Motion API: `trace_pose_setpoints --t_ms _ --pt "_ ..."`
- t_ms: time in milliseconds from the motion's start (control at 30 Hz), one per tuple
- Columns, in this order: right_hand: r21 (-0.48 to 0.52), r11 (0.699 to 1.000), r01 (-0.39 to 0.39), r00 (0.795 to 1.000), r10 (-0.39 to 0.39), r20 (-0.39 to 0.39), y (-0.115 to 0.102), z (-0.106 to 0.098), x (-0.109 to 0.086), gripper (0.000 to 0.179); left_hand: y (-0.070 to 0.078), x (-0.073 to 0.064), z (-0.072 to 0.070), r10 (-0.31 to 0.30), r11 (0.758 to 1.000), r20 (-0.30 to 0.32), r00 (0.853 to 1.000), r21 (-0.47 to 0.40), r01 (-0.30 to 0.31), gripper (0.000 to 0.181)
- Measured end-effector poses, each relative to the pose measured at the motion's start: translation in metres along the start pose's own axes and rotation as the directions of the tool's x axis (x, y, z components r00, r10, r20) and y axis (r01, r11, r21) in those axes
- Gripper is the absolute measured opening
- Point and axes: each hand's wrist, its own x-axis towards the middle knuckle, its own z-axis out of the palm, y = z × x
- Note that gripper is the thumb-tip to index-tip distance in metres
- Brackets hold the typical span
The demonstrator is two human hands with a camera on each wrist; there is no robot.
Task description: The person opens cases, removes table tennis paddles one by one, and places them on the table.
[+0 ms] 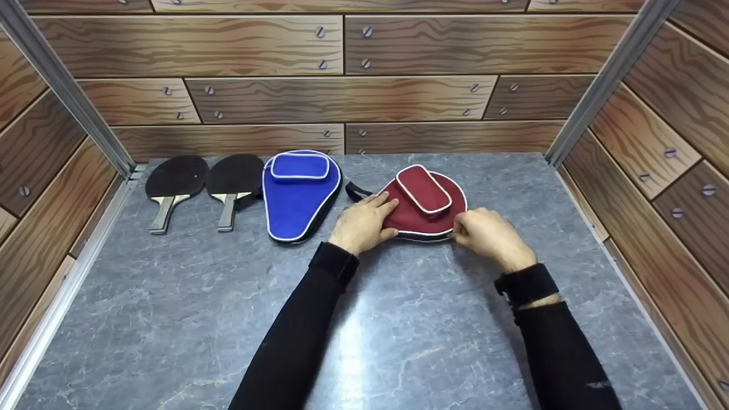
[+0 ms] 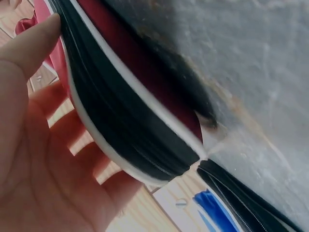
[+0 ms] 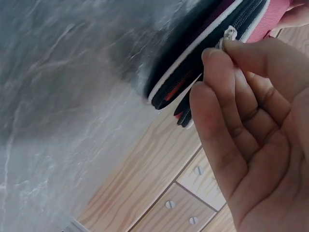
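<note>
A red paddle case (image 1: 413,220) with white piping and a small raised pocket (image 1: 424,191) lies flat on the grey table. My left hand (image 1: 364,223) rests on its narrow left end, fingers stretched over the red top and thumb along the near edge. At the near right edge, my right hand (image 1: 492,233) pinches the metal zipper pull (image 3: 230,34) between thumb and forefinger. Beyond the pull, in the right wrist view, the zipper gapes and something orange-red shows inside. The left wrist view shows the case's black side band (image 2: 120,101) beside the left thumb.
A blue paddle case (image 1: 293,205) lies left of the red one. Two dark table tennis paddles, one far left (image 1: 176,176) and one nearer (image 1: 236,173), lie beside it, handles toward me. A black strap (image 1: 356,191) sticks out from the red case. Wood-patterned walls enclose the table.
</note>
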Motion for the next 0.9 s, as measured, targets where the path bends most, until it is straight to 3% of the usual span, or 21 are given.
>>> trace_pose_setpoints --t_ms 267,467,633,767,900 --pt "-0.025 0.998 -0.062 0.995 0.060 -0.075 0.017 0.004 0.003 0.012 0.008 -0.007 -0.009 0.079 0.996 0.090 0.993 -0.035 -0.076 0.071" --pt "-0.038 0.992 -0.116 0.988 0.112 -0.103 0.026 0.007 0.005 0.024 0.026 -0.015 -0.022 0.079 0.997 0.172 0.982 -0.037 -0.073 0.068" --pt "-0.039 0.991 -0.132 0.985 0.127 -0.114 0.031 0.009 0.005 0.025 0.042 -0.023 -0.032 0.073 0.997 0.217 0.973 0.018 -0.079 0.068" --pt "-0.034 0.991 -0.132 0.984 0.127 -0.121 0.031 0.010 0.006 0.020 0.045 -0.027 -0.038 0.112 0.992 0.209 0.971 0.039 -0.123 0.065" --pt "-0.026 0.992 -0.127 0.985 0.123 -0.119 0.030 0.011 0.006 0.014 0.036 -0.028 -0.041 0.196 0.980 0.186 0.963 -0.048 -0.191 0.054"
